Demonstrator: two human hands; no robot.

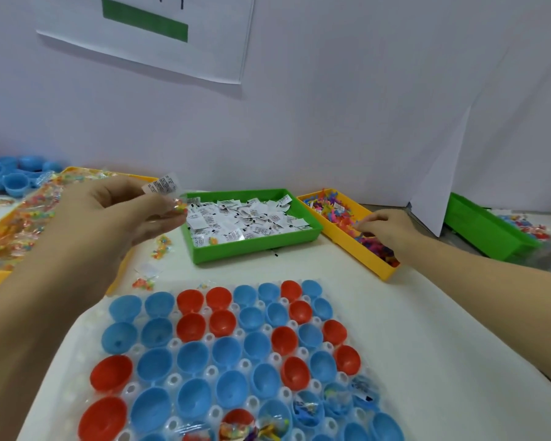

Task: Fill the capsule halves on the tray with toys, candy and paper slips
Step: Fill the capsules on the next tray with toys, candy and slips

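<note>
A clear tray (379,338) near me holds several blue and red capsule halves (226,351); most are bare, while a few at the near right edge hold candy, toys and slips. My left hand (121,211) hovers above the table's left side, pinching a paper slip (161,185) and a small candy packet (180,205). My right hand (382,227) reaches into the yellow bin of small coloured toys (334,214), fingers curled down among them; whether it grips one is hidden.
A green bin (252,243) of paper slips sits in the middle behind the tray. A yellow bin of candy packets (23,218) lies at the left, with spare blue halves (13,179) behind it. Loose candy packets (161,246) lie on the table. Another green bin (484,230) stands far right.
</note>
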